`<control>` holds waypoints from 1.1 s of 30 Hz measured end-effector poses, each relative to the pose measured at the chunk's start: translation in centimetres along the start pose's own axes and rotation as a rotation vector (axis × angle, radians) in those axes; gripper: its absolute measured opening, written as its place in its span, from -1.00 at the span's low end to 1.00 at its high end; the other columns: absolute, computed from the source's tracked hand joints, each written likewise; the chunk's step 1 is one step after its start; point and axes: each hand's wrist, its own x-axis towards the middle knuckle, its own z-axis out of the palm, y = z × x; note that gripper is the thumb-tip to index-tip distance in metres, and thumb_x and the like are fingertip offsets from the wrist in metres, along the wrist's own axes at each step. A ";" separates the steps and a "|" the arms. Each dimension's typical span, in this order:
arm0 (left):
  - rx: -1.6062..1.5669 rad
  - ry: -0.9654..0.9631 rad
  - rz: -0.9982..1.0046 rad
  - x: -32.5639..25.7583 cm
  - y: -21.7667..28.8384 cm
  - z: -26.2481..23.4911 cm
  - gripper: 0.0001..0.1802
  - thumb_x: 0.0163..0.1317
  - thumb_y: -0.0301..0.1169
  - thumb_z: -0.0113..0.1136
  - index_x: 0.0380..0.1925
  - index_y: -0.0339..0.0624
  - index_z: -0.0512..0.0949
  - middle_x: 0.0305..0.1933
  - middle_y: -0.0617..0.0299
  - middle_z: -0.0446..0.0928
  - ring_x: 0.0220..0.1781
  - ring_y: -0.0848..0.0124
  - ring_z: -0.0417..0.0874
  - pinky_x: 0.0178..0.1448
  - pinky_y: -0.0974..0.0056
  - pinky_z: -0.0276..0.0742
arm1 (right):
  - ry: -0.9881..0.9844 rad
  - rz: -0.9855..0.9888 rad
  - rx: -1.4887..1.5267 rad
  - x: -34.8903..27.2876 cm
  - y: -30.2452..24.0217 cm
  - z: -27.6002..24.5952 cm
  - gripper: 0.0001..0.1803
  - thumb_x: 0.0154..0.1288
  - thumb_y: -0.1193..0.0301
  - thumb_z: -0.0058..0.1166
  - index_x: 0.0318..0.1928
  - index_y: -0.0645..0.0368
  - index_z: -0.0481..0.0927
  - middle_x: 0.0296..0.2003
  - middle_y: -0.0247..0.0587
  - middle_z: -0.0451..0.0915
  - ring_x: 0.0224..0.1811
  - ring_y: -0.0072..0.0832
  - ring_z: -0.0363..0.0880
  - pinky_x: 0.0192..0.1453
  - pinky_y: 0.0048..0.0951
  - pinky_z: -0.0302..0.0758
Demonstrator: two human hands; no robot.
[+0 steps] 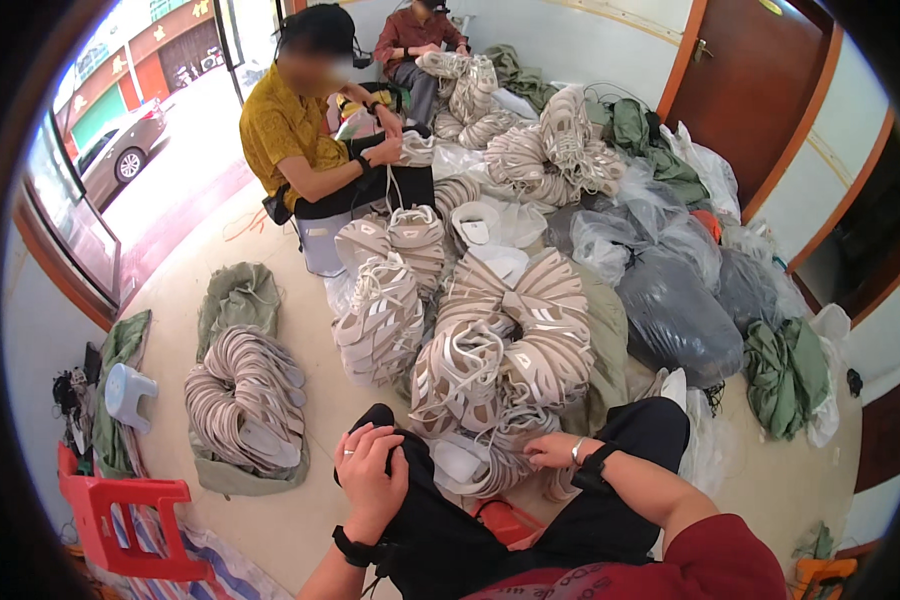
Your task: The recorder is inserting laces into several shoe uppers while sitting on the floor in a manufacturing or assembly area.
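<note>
A curved stack of nested shoe uppers (507,462) lay low between the person's knees, directly left of the right hand (555,450), which was much the nearer of the two. That hand's fingers (536,447) pointed left, slightly bent, and appeared to touch the stack's right edge; whether they gripped anything could not be told. The stack had no straight axis: it bent in an arc, running roughly from the lap away toward a large ring of uppers (560,365) just beyond. The uppers were beige and white, packed like overlapping slices, with a smooth pale piece showing at the left end. The left hand (373,470) rested on the left knee, its fingers loosely parted and seemingly holding nothing. To the left, another ring of uppers (245,400) lay on green cloth (238,300) on the floor (340,440), near a red stool (135,525). To the right were dark, full plastic bags (680,315). Beyond the uppers sat a co-worker in a yellow shirt (285,130), handling a pale upper (416,150), and farther back another in dark red (402,35).
</note>
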 end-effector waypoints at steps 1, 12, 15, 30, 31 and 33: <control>0.021 -0.007 0.002 -0.1 0.0 0.0 -0.86 0.02 -0.54 0.21 -0.37 -0.13 0.61 -0.17 0.23 0.63 0.05 0.15 0.57 0.28 0.04 0.25 | 0.022 -0.045 -0.014 0.0 0.1 0.0 -0.52 0.29 0.20 -0.04 0.14 0.18 0.48 -0.02 0.00 0.60 0.04 -0.08 0.55 0.15 -0.21 0.44; -0.397 -0.476 -0.077 1.6 5.1 -0.3 -0.67 0.15 -0.37 0.26 -0.06 -0.18 0.60 -0.15 0.07 0.60 -0.23 0.26 0.64 -0.20 0.31 0.50 | 0.064 -0.250 0.019 -2.3 -3.5 -2.5 -0.52 0.32 0.24 -0.03 0.18 0.21 0.43 -0.08 0.03 0.61 0.00 -0.09 0.57 0.09 -0.19 0.46; -0.556 -0.703 -0.219 3.4 9.4 1.1 -0.68 0.27 -0.43 0.19 0.02 -0.25 0.56 -0.09 0.16 0.62 -0.01 0.43 0.59 0.08 0.34 0.46 | 0.291 -0.364 0.002 -3.2 -2.6 -2.4 -0.54 0.26 0.25 -0.05 0.12 0.18 0.48 -0.15 0.12 0.62 -0.07 0.00 0.58 0.05 -0.13 0.48; -0.388 -0.678 0.018 9.0 4.0 13.3 -0.69 0.23 -0.37 0.16 -0.06 -0.27 0.59 -0.26 0.01 0.63 -0.23 0.26 0.64 -0.10 0.19 0.53 | 1.033 -0.227 0.250 -7.8 -3.1 -13.0 -0.68 0.29 0.35 0.07 0.01 0.19 0.58 -0.10 -0.18 0.60 -0.12 -0.45 0.56 -0.01 -0.44 0.48; -0.370 -0.671 -0.019 9.4 4.1 14.1 -0.69 0.21 -0.39 0.16 -0.05 -0.26 0.57 -0.23 0.00 0.61 -0.24 0.23 0.63 -0.10 0.19 0.52 | 1.017 -0.211 0.263 -6.7 -2.7 -13.0 -0.68 0.29 0.35 0.07 0.01 0.19 0.58 -0.10 -0.18 0.60 -0.12 -0.45 0.56 -0.01 -0.44 0.48; -0.353 -0.676 -0.066 9.2 3.7 15.6 -0.68 0.19 -0.41 0.16 -0.04 -0.25 0.56 -0.20 -0.01 0.60 -0.25 0.19 0.61 -0.11 0.18 0.51 | 1.181 -0.362 0.176 -4.8 -2.2 -12.8 -0.66 0.25 0.36 0.09 0.03 0.18 0.57 -0.04 -0.15 0.59 -0.04 -0.37 0.56 0.08 -0.42 0.47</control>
